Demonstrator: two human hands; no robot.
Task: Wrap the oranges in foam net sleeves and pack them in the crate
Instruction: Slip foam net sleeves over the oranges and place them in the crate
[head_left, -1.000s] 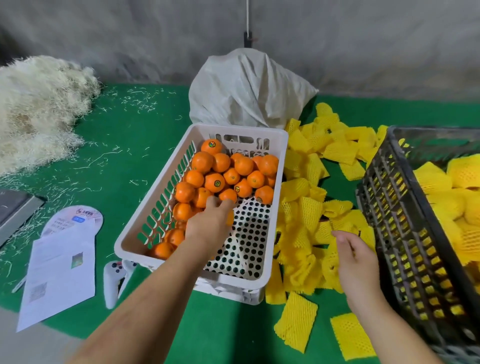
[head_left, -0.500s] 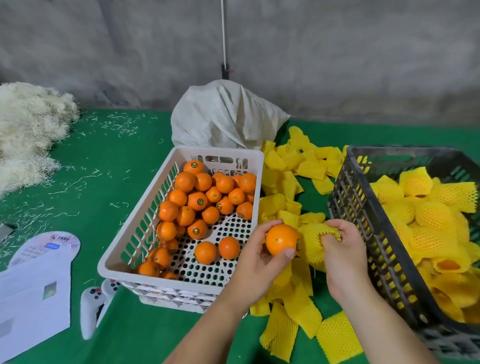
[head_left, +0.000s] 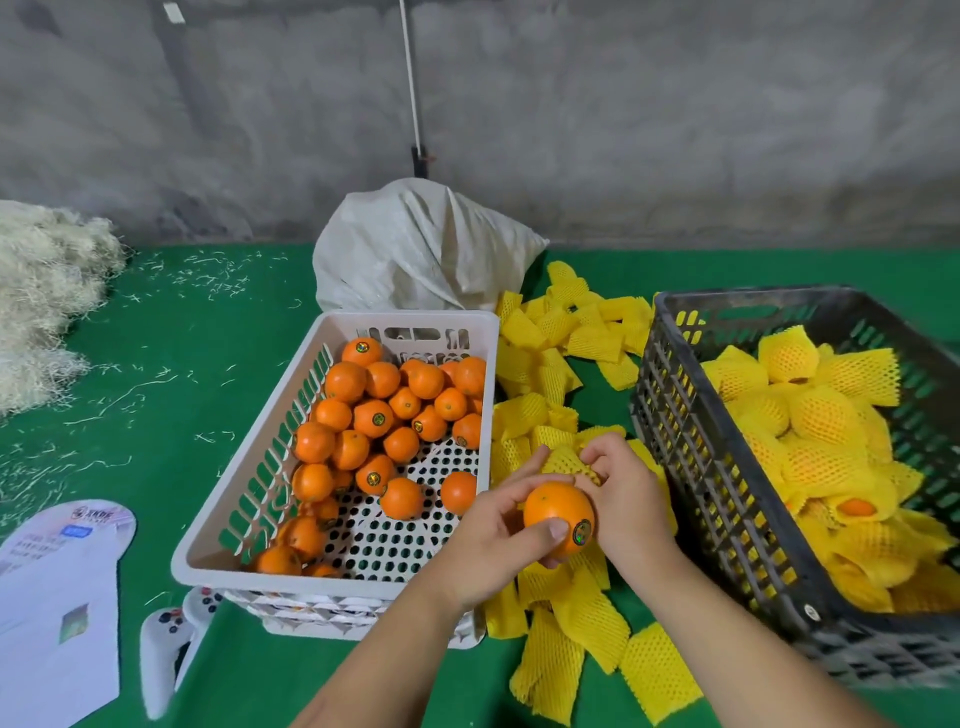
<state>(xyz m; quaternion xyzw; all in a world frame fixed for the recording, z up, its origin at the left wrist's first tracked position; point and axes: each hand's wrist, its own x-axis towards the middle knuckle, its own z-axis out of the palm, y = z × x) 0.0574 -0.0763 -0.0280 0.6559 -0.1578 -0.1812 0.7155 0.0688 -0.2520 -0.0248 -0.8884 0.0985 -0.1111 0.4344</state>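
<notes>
— Head view: left hand (head_left: 488, 540) curled round an orange (head_left: 558, 517), thumb across its front beside the round sticker, fingers behind. Held above the sleeve pile (head_left: 561, 613), between the two crates.

— And the right hand (head_left: 623, 499)?

— Touching the orange's right side, fingers bent and pinching the mouth of a yellow foam sleeve (head_left: 566, 460) just behind the fruit. Sleeve not yet over the orange.

— Position of the white crate (head_left: 332, 577)?

— Left of the hands, on the green table (head_left: 208, 426). Holding bare oranges (head_left: 374, 410), heaped toward its far end, with a few loose on the perforated floor nearer the camera.

— And the dark crate (head_left: 691, 447)?

— Right of the hands, holding wrapped oranges (head_left: 821, 421) in yellow netting; one orange skin visible through an open sleeve end.

— Remaining items?

— White sack (head_left: 415, 254) behind the white crate, against the grey wall. Pale straw heap (head_left: 47, 296) at far left, strands scattered over the table. Printed papers (head_left: 57, 608) at lower left; white game controller (head_left: 161, 654) partly under the white crate's near corner.
</notes>
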